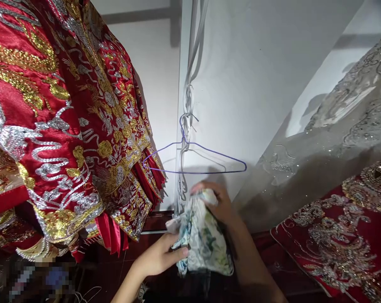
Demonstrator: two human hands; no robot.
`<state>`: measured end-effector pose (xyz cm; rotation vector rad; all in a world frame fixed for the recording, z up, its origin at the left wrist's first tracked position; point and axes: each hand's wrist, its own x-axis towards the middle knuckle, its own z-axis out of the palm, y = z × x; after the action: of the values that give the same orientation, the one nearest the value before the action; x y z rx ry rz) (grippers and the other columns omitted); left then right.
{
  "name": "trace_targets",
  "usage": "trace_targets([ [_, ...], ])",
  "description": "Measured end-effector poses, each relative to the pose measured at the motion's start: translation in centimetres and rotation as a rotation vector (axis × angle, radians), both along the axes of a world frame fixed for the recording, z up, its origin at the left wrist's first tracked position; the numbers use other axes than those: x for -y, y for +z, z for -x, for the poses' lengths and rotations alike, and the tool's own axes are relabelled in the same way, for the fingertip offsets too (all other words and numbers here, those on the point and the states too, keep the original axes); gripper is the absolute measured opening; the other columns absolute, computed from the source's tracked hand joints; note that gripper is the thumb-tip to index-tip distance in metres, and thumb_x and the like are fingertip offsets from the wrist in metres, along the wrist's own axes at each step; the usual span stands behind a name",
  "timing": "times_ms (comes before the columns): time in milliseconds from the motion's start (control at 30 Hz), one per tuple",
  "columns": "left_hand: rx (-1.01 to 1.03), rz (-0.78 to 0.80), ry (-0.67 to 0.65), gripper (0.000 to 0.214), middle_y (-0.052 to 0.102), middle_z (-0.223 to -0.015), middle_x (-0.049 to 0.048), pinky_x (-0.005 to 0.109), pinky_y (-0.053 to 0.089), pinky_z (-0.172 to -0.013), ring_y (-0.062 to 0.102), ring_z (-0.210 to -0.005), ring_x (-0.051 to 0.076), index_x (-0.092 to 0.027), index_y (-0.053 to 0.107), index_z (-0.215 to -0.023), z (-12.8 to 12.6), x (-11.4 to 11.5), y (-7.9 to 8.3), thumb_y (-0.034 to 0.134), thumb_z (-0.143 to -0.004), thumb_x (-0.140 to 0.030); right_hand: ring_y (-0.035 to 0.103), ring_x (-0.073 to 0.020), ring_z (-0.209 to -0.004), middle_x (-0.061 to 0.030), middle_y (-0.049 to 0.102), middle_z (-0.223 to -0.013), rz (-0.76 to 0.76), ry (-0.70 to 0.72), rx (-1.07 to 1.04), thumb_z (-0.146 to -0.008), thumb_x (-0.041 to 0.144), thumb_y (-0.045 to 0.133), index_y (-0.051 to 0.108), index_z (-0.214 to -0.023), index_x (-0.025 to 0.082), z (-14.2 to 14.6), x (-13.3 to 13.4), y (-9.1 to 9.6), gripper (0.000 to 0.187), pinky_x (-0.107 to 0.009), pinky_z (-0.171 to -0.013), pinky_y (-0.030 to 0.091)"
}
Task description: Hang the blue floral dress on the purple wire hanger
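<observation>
Between my hands hangs a piece of white cloth with a blue, green and yellow flower print (206, 240), folded or bunched up. My left hand (162, 254) grips its lower left edge, with the thumb lying across the front. At the top of the cloth, my right hand (214, 198) is closed on the gathered part; some of its fingers are blurred. Just above the hands, a purple wire hanger (193, 172) hangs bare from a white chain-like fixture (187, 101) on the wall.
Red embroidered jackets (105, 105) with gold and silver thread hang at the left. At the right are a pale sequined garment (361, 97) and a red beaded one (342, 235). Thin wire loops (88, 292) lie low at the left, near a blurred-out patch.
</observation>
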<state>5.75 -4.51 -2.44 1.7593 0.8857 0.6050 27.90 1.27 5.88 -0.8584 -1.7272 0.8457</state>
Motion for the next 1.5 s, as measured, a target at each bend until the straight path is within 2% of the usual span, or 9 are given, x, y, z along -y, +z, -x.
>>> trace_targets([
  [67,-0.059,-0.023,0.027,0.04,0.071,-0.097,0.006,0.032,0.047,-0.089,0.062,-0.092,0.024,-0.021,0.069,-0.091,0.4,0.1,-0.4,0.053,-0.091,-0.058,0.066,-0.0229,-0.087,-0.0053,0.072,-0.093,-0.046,-0.214,0.018,-0.088,0.033,0.057,0.072,-0.108,0.023,0.2,-1.4,0.4,0.027,-0.032,-0.078,0.05],
  [200,-0.154,-0.121,0.158,0.038,0.07,-0.096,0.0076,0.034,0.045,-0.084,0.061,-0.09,0.026,-0.021,0.068,-0.091,2.4,-0.9,-0.2,0.047,-0.094,-0.053,0.064,-0.0249,-0.1,-0.0062,0.071,-0.105,-0.076,-0.269,0.14,-0.091,0.038,0.056,0.066,-0.122,0.026,0.5,-4.7,-1.6,0.035,-0.034,-0.087,0.047],
  [400,-0.384,-0.079,0.194,0.044,0.066,-0.07,0.0024,0.027,0.041,-0.065,0.057,-0.067,0.02,-0.019,0.066,-0.072,7.0,-3.1,0.3,0.048,-0.092,-0.054,0.05,-0.0187,-0.063,0.0001,0.052,-0.061,-0.02,-0.342,0.369,-0.093,0.054,0.051,0.055,-0.071,0.023,-2.5,-6.4,-4.1,0.037,-0.031,-0.065,0.039],
  [533,-0.315,-0.113,0.248,0.03,0.073,-0.083,0.006,0.031,0.046,-0.078,0.065,-0.08,0.026,-0.021,0.074,-0.08,8.0,-5.0,1.6,0.061,-0.085,-0.048,0.042,-0.0156,-0.058,0.0024,0.042,-0.056,0.003,-0.435,0.411,-0.093,0.06,0.047,0.045,-0.065,0.022,-5.1,-5.2,-3.2,0.047,-0.028,-0.057,0.032],
  [967,-0.162,-0.805,0.288,0.014,0.063,-0.128,0.0107,0.041,0.042,-0.105,0.057,-0.121,0.028,-0.02,0.068,-0.096,2.4,-11.9,12.5,0.057,-0.089,-0.025,0.038,-0.0139,-0.057,0.0028,0.039,-0.054,-0.029,-0.375,0.46,-0.091,0.056,0.052,0.041,-0.061,0.021,-5.3,-3.3,-1.1,0.047,-0.028,-0.056,0.028],
  [1100,-0.03,-0.805,0.353,0.032,0.066,-0.12,0.0091,0.034,0.044,-0.098,0.062,-0.113,0.023,-0.021,0.055,-0.124,0.5,-14.2,12.7,0.052,-0.093,-0.022,0.045,-0.0147,-0.06,0.0021,0.052,-0.061,0.01,-0.254,0.425,-0.092,0.05,0.053,0.053,-0.069,0.021,-4.0,-2.2,-0.7,0.037,-0.027,-0.059,0.033],
  [1267,-0.026,-0.856,0.343,0.023,0.069,-0.107,0.0084,0.031,0.044,-0.089,0.063,-0.1,0.023,-0.02,0.065,-0.111,-0.2,-16.6,11.4,0.048,-0.096,-0.025,0.057,-0.0179,-0.066,-0.0004,0.067,-0.08,0.022,-0.217,0.345,-0.078,0.041,0.073,0.067,-0.113,0.028,-4.7,-0.8,0.1,0.038,-0.028,-0.062,0.043],
  [1367,-0.098,-0.92,0.363,0.023,0.066,-0.099,0.0085,0.031,0.044,-0.085,0.06,-0.093,0.023,-0.02,0.066,-0.106,0.1,-17.0,11.5,0.045,-0.098,-0.024,0.059,-0.0179,-0.068,-0.0014,0.066,-0.082,-0.049,-0.38,0.284,-0.077,0.036,0.074,0.052,-0.139,0.027,-6.9,-0.1,0.6,0.067,-0.028,-0.062,0.046],
  [1500,-0.183,-0.993,0.335,0.023,0.057,-0.097,0.0086,0.033,0.045,-0.088,0.056,-0.094,0.023,-0.019,0.065,-0.103,0.6,-16.8,12.3,0.044,-0.098,-0.025,0.059,-0.0207,-0.073,-0.0049,0.067,-0.083,-0.138,-0.769,0.282,-0.079,0.045,0.074,0.066,-0.121,0.023,-12.1,-0.6,2.8,0.049,-0.03,-0.059,0.044],
])
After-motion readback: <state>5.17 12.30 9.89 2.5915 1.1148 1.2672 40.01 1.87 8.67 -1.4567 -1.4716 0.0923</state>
